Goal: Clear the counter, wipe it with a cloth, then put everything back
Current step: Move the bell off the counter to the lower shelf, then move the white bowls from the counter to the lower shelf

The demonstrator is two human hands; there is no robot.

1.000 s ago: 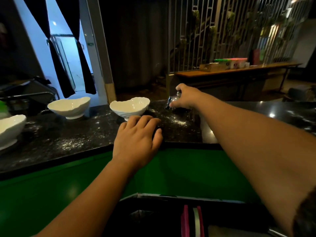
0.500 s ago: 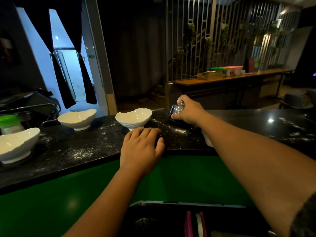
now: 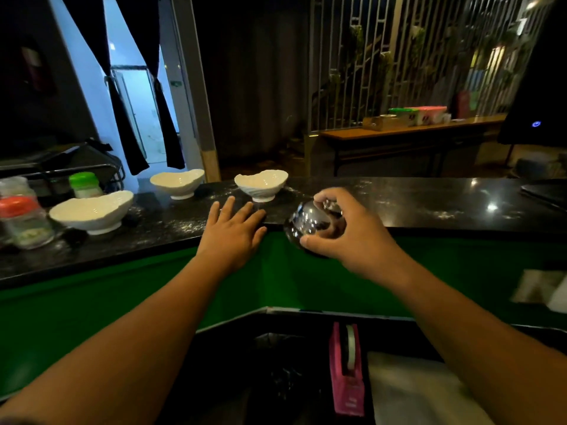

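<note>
The black desk [image 3: 429,207] is dusted with white powder and carries 3 white bowls [image 3: 261,184]. The left hand [image 3: 233,234] lies flat and open at its edge. The right hand [image 3: 343,237] clamps a shiny metal bell [image 3: 310,223] just off the edge; its slick dome could slip and drop.

Bench [image 3: 429,210]: right side open, left crowded.
3 white bowls [image 3: 261,184] [image 3: 177,183] [image 3: 92,211] + jars [image 3: 26,223] block left/back; left hand [image 3: 231,231] lies flat on the front edge, right hand [image 3: 346,234] w/ shiny metal bell [image 3: 310,223] sits just beside it, off the edge.
</note>
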